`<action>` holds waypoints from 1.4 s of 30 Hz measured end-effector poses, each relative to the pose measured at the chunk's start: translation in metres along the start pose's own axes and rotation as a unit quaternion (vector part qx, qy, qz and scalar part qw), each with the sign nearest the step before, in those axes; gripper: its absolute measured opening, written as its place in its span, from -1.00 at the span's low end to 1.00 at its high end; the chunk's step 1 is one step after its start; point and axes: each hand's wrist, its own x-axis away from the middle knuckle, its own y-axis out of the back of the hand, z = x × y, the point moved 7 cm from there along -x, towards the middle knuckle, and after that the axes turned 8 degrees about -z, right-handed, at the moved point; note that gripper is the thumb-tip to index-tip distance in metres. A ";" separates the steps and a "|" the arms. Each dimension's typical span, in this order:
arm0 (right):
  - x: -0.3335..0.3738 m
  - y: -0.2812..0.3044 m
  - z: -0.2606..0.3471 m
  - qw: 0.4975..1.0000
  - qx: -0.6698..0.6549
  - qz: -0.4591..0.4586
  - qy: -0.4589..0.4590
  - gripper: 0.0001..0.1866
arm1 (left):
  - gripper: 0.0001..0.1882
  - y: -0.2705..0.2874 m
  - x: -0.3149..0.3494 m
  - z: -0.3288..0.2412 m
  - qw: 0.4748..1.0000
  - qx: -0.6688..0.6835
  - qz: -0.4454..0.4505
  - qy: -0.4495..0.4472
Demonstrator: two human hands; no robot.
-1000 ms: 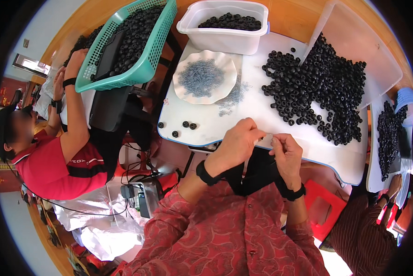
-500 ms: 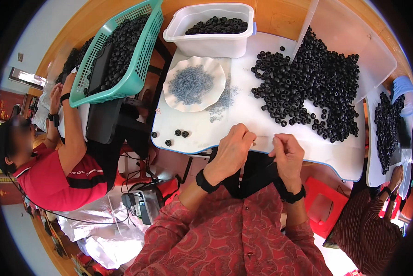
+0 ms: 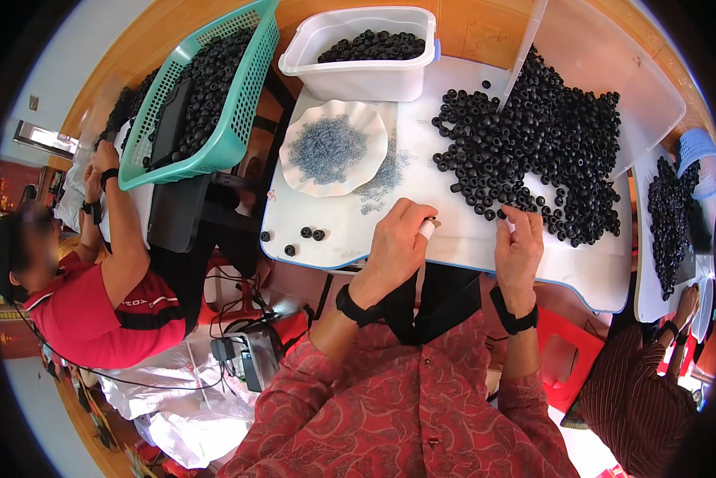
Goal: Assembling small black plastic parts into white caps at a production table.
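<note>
My left hand (image 3: 398, 245) is closed in a pinch above the table's front edge. A small dark thing shows at its fingertips, too small to name, and a white band wraps one fingertip. My right hand (image 3: 520, 251) reaches to the near edge of a heap of black ring-shaped pieces (image 3: 565, 143). Its thumb and forefinger close on one black ring-shaped piece (image 3: 501, 213); a white band shows on a finger here too. Left of the heap, a scalloped white plate (image 3: 294, 171) holds many tiny grey-blue translucent bits, with more scattered beside it.
A white tub (image 3: 358, 80) of black pieces stands at the back. A clear plastic bin (image 3: 637, 88) lies tipped behind the heap. Several loose black pieces (image 3: 318, 235) sit front left. A green basket (image 3: 238, 119) and a co-worker (image 3: 103, 295) are at left; another person (image 3: 641, 398) is at right.
My right hand has moved away from the left, forward and right to the heap, and closed on a black piece there. My left hand has shifted slightly up and left, still pinched.
</note>
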 end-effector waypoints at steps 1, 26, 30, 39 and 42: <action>0.000 0.000 0.002 1.000 0.000 0.004 -0.004 -0.77 | -0.81 -0.001 -0.002 0.002 1.000 -0.002 -0.001 0.001; 0.028 -0.009 0.009 0.930 -0.272 0.063 -0.241 -0.76 | -0.68 -0.010 -0.011 0.018 0.999 0.003 -0.044 0.015; 0.029 -0.011 0.016 0.929 -0.287 0.063 -0.223 -0.74 | -0.70 -0.001 -0.013 -0.002 0.996 -0.023 -0.084 -0.033; 0.042 -0.023 0.040 0.932 -0.305 0.103 -0.168 -0.71 | -0.74 -0.024 0.020 0.000 0.967 0.205 0.062 0.139; 0.045 -0.023 0.044 0.936 -0.297 0.113 -0.155 -0.69 | -0.77 -0.023 0.027 0.003 0.936 0.287 0.065 0.195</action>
